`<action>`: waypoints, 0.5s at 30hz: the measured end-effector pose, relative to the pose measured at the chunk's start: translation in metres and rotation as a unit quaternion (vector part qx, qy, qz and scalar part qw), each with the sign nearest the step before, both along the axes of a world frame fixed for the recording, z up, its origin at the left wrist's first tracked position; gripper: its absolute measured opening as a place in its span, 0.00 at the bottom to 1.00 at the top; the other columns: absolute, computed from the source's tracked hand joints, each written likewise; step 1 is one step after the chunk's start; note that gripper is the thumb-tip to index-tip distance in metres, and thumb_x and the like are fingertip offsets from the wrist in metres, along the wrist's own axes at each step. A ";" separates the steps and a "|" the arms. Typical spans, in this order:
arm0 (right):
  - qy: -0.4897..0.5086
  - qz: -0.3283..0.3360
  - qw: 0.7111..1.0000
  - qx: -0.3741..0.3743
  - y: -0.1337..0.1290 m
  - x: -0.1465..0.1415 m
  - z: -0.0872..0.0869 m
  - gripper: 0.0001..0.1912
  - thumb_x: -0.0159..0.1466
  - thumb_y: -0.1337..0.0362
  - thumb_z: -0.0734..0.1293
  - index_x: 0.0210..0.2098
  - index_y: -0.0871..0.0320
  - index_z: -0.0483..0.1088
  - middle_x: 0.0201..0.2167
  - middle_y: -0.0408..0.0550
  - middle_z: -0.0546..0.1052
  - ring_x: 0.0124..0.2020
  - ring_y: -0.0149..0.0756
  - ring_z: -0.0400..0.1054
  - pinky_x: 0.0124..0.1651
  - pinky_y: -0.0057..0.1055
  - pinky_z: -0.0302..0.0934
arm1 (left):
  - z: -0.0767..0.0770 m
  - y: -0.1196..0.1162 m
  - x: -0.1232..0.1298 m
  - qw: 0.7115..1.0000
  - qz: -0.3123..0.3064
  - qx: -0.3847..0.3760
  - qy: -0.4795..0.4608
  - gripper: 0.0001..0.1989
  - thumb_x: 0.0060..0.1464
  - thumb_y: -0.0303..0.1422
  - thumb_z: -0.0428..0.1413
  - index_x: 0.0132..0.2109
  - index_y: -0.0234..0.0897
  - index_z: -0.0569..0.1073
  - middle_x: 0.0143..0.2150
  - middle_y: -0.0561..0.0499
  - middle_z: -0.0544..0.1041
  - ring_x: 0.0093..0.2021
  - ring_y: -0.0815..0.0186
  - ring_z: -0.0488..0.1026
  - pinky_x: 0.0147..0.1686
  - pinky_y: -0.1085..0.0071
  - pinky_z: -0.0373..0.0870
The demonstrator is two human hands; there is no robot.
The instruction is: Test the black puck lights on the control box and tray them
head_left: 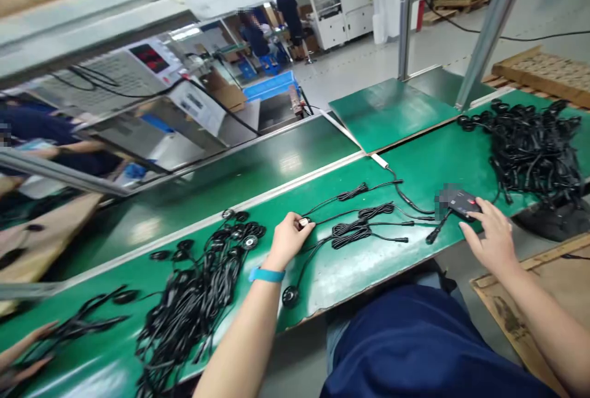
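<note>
- My left hand (pixel 291 235) is pinched narrow, thumb and fingertips closed on a small white-topped piece (pixel 305 222); a black cable leads from beside it toward 3 o'clock.
- My right hand (pixel 495 238) is loosely spread — thumb and forefinger apart, at the near edge of a black box (pixel 463 202), which lies at 10 to 11 o'clock from it.
- Between my hands, at 3 o'clock from the left one, coiled cables (pixel 350 236) lie on the green bench (pixel 442 158).
- A round cable end (pixel 290 296) sits at 6 o'clock from my left hand.
- One cable pile (pixel 198 293) is at 8 o'clock from it — beyond that, a co-worker's hand (pixel 32 349); another pile (pixel 537 146) is at 1 o'clock from my right.
</note>
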State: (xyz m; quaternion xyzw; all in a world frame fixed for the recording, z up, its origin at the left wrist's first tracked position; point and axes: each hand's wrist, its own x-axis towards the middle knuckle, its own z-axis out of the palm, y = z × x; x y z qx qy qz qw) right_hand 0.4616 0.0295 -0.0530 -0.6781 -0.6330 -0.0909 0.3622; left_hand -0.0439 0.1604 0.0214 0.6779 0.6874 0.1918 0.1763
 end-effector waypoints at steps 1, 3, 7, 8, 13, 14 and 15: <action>0.000 -0.002 1.000 0.000 0.001 -0.001 0.000 0.18 0.69 0.51 0.64 0.49 0.57 0.71 0.67 0.60 0.67 0.69 0.53 0.58 0.69 0.53 0.53 | -0.002 -0.001 -0.001 1.000 0.001 0.002 -0.008 0.17 0.50 0.48 0.59 0.37 0.42 0.66 0.29 0.54 0.74 0.31 0.62 0.72 0.34 0.68 0.64; -0.003 -0.007 1.000 0.006 0.001 -0.002 0.001 0.18 0.69 0.51 0.63 0.49 0.57 0.71 0.67 0.60 0.67 0.70 0.51 0.57 0.70 0.49 0.52 | -0.004 -0.003 -0.003 1.000 0.004 0.009 -0.020 0.17 0.50 0.47 0.60 0.38 0.41 0.66 0.30 0.54 0.73 0.31 0.63 0.71 0.34 0.68 0.64; -0.010 -0.002 0.999 0.033 0.000 -0.005 0.001 0.16 0.69 0.54 0.63 0.51 0.56 0.70 0.67 0.61 0.67 0.70 0.49 0.57 0.70 0.46 0.52 | -0.009 -0.005 -0.007 0.999 0.010 0.011 -0.034 0.17 0.50 0.47 0.61 0.39 0.41 0.67 0.30 0.55 0.72 0.31 0.64 0.70 0.34 0.69 0.64; -0.011 -0.003 0.999 0.036 0.001 -0.005 0.000 0.16 0.69 0.54 0.63 0.51 0.56 0.70 0.66 0.61 0.67 0.70 0.49 0.57 0.70 0.46 0.52 | -0.011 -0.005 -0.008 0.999 0.010 0.008 -0.035 0.17 0.50 0.47 0.61 0.39 0.41 0.67 0.30 0.55 0.72 0.31 0.64 0.70 0.34 0.69 0.64; -0.008 -0.017 0.999 0.033 0.002 -0.005 0.001 0.18 0.69 0.50 0.62 0.49 0.56 0.71 0.66 0.60 0.67 0.70 0.49 0.58 0.70 0.45 0.53 | -0.014 -0.004 -0.012 0.999 0.006 0.009 -0.044 0.17 0.51 0.47 0.61 0.38 0.41 0.67 0.30 0.56 0.71 0.31 0.65 0.68 0.34 0.70 0.64; -0.004 -0.017 0.999 0.033 0.001 -0.005 0.002 0.18 0.69 0.50 0.62 0.49 0.56 0.71 0.66 0.60 0.67 0.69 0.49 0.59 0.70 0.46 0.54 | -0.014 -0.004 -0.012 0.999 0.007 0.010 -0.045 0.17 0.52 0.47 0.62 0.38 0.41 0.67 0.30 0.56 0.71 0.31 0.65 0.68 0.34 0.70 0.64; 0.002 -0.017 0.999 0.032 0.000 -0.005 0.004 0.18 0.69 0.49 0.62 0.48 0.55 0.72 0.66 0.60 0.68 0.69 0.50 0.59 0.69 0.46 0.54 | -0.013 -0.004 -0.012 0.999 0.007 0.011 -0.046 0.17 0.52 0.46 0.62 0.39 0.41 0.67 0.30 0.56 0.71 0.31 0.65 0.68 0.34 0.70 0.64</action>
